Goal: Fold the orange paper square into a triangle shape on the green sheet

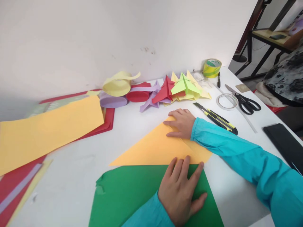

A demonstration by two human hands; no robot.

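Note:
An orange paper [151,148] folded into a triangle lies on the white table [71,179], partly over a green sheet [127,195]. My left hand [181,189] lies flat with fingers stretched out, pressing the triangle's lower edge where it meets the green sheet. My right hand [181,123], in a teal sleeve, presses with extended fingers on the triangle's upper corner. Neither hand grips anything.
Folded paper planes [176,88] and paper rolls [118,86] line the wall. Orange sheet [47,129] over red sheets lies left. Utility knives [216,118], tape ring [227,101], scissors [245,101], yellow-green tape [212,67] and a black phone [284,143] sit right. Another person's patterned clothing [286,77] shows far right.

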